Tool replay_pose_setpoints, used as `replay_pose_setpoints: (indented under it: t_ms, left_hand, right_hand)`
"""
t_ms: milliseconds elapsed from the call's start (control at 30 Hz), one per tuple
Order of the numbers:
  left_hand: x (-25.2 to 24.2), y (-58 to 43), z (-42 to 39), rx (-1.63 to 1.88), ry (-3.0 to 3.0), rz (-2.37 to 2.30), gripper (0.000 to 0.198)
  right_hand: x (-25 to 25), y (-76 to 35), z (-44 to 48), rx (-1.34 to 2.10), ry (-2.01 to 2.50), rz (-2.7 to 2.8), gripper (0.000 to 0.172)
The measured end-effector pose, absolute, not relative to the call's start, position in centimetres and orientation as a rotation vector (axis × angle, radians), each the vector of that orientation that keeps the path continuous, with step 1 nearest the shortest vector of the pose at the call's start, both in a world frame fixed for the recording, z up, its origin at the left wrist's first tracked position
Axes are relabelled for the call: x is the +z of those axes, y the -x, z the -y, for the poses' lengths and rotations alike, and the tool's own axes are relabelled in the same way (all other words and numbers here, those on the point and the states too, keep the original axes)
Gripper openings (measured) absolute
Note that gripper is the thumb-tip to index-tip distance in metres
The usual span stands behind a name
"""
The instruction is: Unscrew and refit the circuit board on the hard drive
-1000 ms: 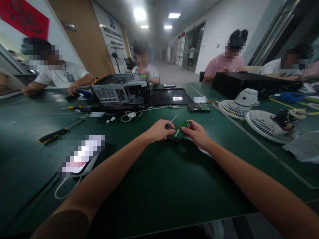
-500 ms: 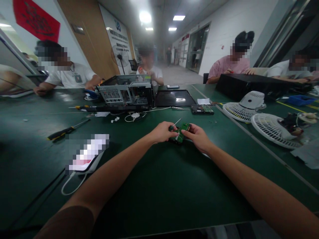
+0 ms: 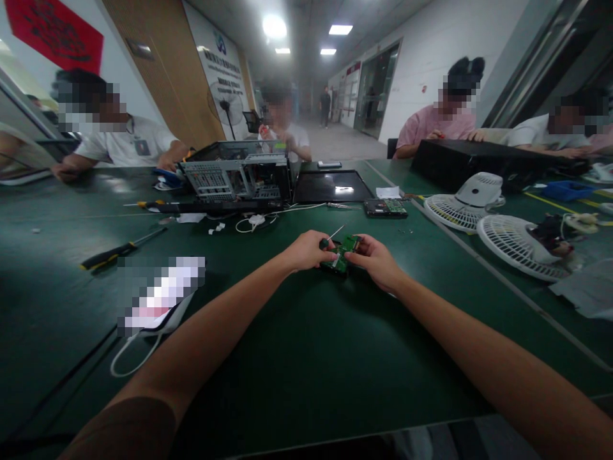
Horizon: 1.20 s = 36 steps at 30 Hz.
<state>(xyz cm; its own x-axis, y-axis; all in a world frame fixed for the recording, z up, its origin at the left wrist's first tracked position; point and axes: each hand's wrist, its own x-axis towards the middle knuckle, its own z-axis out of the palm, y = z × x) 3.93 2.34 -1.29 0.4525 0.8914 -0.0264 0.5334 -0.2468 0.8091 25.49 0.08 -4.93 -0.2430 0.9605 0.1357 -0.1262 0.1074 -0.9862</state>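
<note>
Both my hands meet over a small green circuit board (image 3: 341, 252) held just above the green table (image 3: 306, 358). My left hand (image 3: 309, 250) is closed round a small screwdriver (image 3: 331, 235) whose thin shaft points up and to the right, and its thumb touches the board's left edge. My right hand (image 3: 376, 255) pinches the board from the right. A dark part lies under the board, mostly hidden.
An open computer case (image 3: 237, 179) and a black panel (image 3: 331, 186) lie behind, with a hard drive (image 3: 385, 207), white cables (image 3: 253, 222), a long screwdriver (image 3: 122, 248), and two white fan grilles (image 3: 520, 246) on the right. Several people sit round the table's far side.
My hands stay together on the board. The view shifted slightly; the grip and the screwdriver's tilt look the same.
</note>
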Motion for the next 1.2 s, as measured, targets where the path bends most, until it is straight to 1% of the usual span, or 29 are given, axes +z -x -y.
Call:
replay_pose_setpoints:
  t_ms: [100, 267, 400, 533, 633, 733, 867, 967, 1067, 1200]
  left_hand:
    - [-1.1, -4.0, -2.2, 0.566, -1.944, -1.223, 0.026]
    - [-1.1, -4.2, -2.0, 0.613, -2.003, -1.256, 0.033]
    - [-1.2, -4.2, -2.2, 0.604, -2.029, -1.268, 0.034]
    - [-1.0, -4.0, -2.4, 0.565, -2.213, -1.274, 0.036]
    - [-0.9, -4.0, -2.4, 0.531, -2.305, -1.317, 0.037]
    - [-0.9, -4.1, -2.3, 0.507, -2.324, -1.331, 0.04]
    - [-0.8, -4.1, -2.2, 0.486, -2.373, -1.347, 0.043]
    - [-0.6, -4.0, -2.1, 0.491, -2.438, -1.324, 0.036]
    - [-0.3, -3.8, -2.1, 0.503, -2.458, -1.28, 0.027]
    - [-0.1, -3.8, -1.6, 0.414, -2.427, -1.179, 0.025]
  right_hand:
    - [-5.1, -25.4, -0.2, 1.323, 0.908, 1.381, 0.048]
    - [-5.8, -25.3, -0.5, 1.209, 0.958, 1.421, 0.059]
    - [-6.6, -25.5, -0.9, 1.0, 1.046, 1.519, 0.057]
    - [-7.3, -25.8, -1.5, 0.806, 1.172, 1.599, 0.056]
    - [-7.6, -26.0, -1.8, 0.694, 1.246, 1.654, 0.059]
    - [-7.8, -26.0, -1.8, 0.663, 1.274, 1.674, 0.063]
    - [-7.6, -25.9, -1.5, 0.585, 1.312, 1.706, 0.06]
    - [-7.3, -26.1, -1.2, 0.526, 1.379, 1.693, 0.058]
    - [-7.2, -26.3, -1.2, 0.555, 1.439, 1.655, 0.048]
    - [-7.7, -26.6, -1.6, 0.603, 1.418, 1.662, 0.036]
